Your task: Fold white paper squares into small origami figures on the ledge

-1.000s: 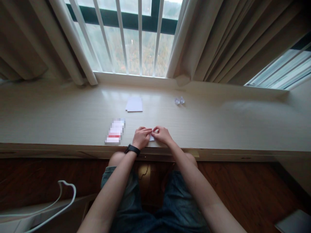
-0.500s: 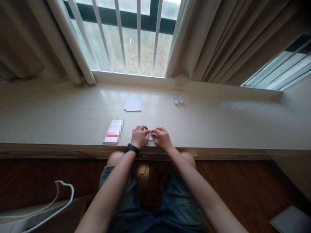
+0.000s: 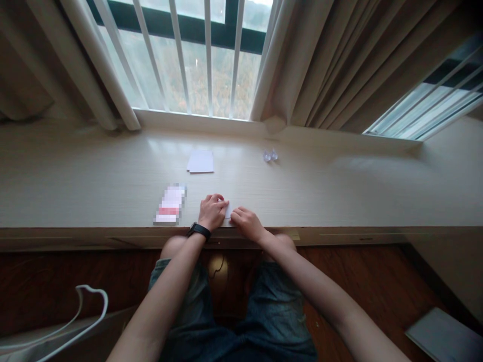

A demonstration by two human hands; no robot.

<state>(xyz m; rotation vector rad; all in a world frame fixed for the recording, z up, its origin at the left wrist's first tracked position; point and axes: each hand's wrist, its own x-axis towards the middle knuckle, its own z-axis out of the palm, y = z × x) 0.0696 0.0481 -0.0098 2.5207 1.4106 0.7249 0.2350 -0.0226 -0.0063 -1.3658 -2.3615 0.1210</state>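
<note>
A small piece of white paper (image 3: 228,210) lies near the front edge of the desk, mostly covered by my fingers. My left hand (image 3: 213,211), with a black watch on its wrist, has its fingers bent over the paper's left part and closed on it. At the paper's lower right edge, the curled fingers of my right hand (image 3: 246,222) are closed and appear to pinch it; the fingertips are partly hidden. Left of my hands lies a flat rectangular item (image 3: 170,203), blurred out, with a red band. A few white sheets (image 3: 201,161) are stacked farther back.
Two small clear objects (image 3: 270,156) sit toward the back of the pale desk (image 3: 339,196). Behind it are a barred window (image 3: 188,75) and beige curtains (image 3: 328,60). A white looped cable or strap (image 3: 103,301) is at lower left.
My right hand has moved down along the paper's right side, away from my left fingertips. More of the paper shows between the hands. The whole view has shifted slightly.
</note>
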